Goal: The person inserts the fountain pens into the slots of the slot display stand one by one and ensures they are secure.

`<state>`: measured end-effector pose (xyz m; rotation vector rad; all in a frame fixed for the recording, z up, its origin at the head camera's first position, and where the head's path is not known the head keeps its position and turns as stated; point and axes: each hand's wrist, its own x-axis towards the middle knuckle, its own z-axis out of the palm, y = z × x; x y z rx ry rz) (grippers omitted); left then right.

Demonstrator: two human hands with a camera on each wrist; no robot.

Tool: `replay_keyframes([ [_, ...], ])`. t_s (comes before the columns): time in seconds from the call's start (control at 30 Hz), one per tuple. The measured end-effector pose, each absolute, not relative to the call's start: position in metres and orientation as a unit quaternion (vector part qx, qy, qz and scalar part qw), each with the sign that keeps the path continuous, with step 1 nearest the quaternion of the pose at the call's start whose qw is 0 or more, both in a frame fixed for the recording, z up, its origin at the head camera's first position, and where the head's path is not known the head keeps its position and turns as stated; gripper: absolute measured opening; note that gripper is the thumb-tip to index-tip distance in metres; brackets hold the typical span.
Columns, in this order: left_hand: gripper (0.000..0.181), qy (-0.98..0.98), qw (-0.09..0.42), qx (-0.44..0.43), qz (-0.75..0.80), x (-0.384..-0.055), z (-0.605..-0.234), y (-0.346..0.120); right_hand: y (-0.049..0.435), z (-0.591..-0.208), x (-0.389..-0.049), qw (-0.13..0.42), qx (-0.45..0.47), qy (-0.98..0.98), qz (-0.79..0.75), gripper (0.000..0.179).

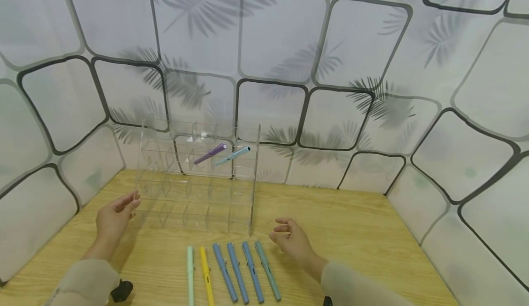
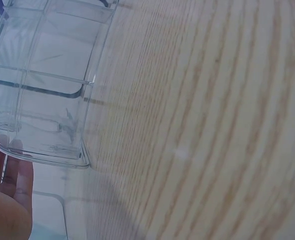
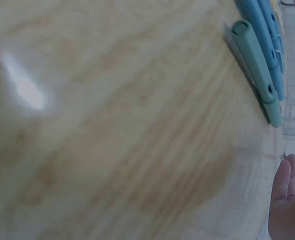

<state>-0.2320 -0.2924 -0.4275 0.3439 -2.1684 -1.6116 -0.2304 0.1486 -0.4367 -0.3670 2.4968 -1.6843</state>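
Observation:
A clear acrylic display rack (image 1: pixel 254 182) with tiers of small compartments stands on the table. At its left side my left hand (image 1: pixel 113 221) pinches the edge of the side panel between thumb and fingers, which the left wrist view also shows. A purple pen (image 1: pixel 211 153) and a light blue pen (image 1: pixel 233 156) lie slanted in an upper tier. My right hand (image 1: pixel 296 242) hovers right of the rack, holding nothing, its fingers loosely bent. Closest to it is a teal green pen (image 1: pixel 268 271) on the table.
Left of the teal pen lie three blue pens (image 1: pixel 225 272), a yellow pen (image 1: pixel 206 276) and a mint green pen (image 1: pixel 190 271), in a row before the rack. A patterned curtain (image 1: pixel 272 113) encloses the wooden table (image 1: pixel 330 214) behind and at both sides.

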Motion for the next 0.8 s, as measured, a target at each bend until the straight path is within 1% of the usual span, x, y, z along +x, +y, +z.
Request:
replay_keyframes([
  [0.2, 0.050, -0.780, 0.196, 0.134, -0.579, -0.232, -0.428, -0.293, 0.146, -0.442, -0.217, 0.087, -0.124, 0.821, -0.551, 0.059],
  [0.47, 0.049, -0.779, 0.202, 0.132, -0.579, -0.235, -0.430, -0.294, 0.144, -0.448, -0.205, 0.145, -0.126, 0.818, -0.543, 0.064],
  [0.6, 0.049, -0.783, 0.201, 0.132, -0.574, -0.234, -0.429, -0.293, 0.142, -0.449, -0.203, 0.150, -0.127, 0.830, -0.521, 0.065],
  [0.8, 0.049, -0.780, 0.199, 0.137, -0.577, -0.235, -0.429, -0.294, 0.137, -0.448, -0.203, 0.144, -0.127, 0.853, -0.486, 0.059],
])
